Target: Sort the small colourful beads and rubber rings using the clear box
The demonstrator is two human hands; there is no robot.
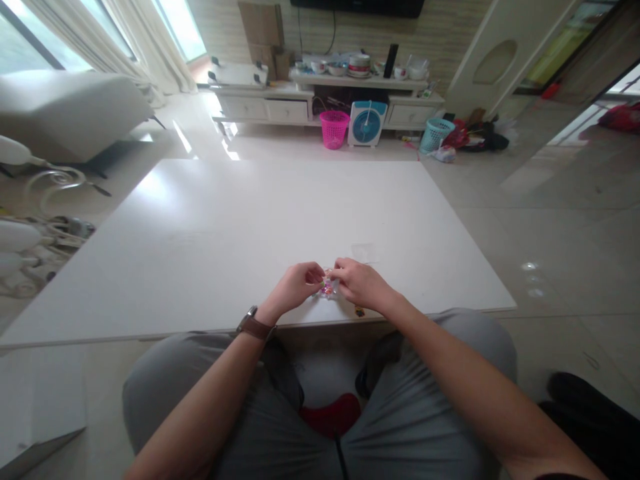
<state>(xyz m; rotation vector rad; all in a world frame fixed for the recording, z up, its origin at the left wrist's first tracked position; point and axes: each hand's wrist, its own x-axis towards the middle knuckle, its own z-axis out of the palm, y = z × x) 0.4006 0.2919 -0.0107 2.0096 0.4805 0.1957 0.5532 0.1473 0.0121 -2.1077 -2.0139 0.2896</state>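
Note:
Near the front edge of the white table (280, 213), a small clear packet (327, 288) with pink, orange and green bits lies between my hands. My left hand (301, 283), wearing a brown-strapped watch on its wrist, pinches the packet's left side, fingers bent. From the other side, my right hand (356, 281) has its fingers closed at the packet's upper right. What the small coloured bits are is too fine to make out. Just behind my right hand lies a flat transparent plastic piece (365, 253). A small yellow and black item (360, 311) sits under my right wrist by the table edge.
Beyond the table stand a pink basket (335, 129), a blue and white fan (367, 124) and a light blue basket (437, 135). Behind them is a white cabinet (287, 110) carrying dishes. A pale sofa (70, 113) is at the left. My legs are below the table edge.

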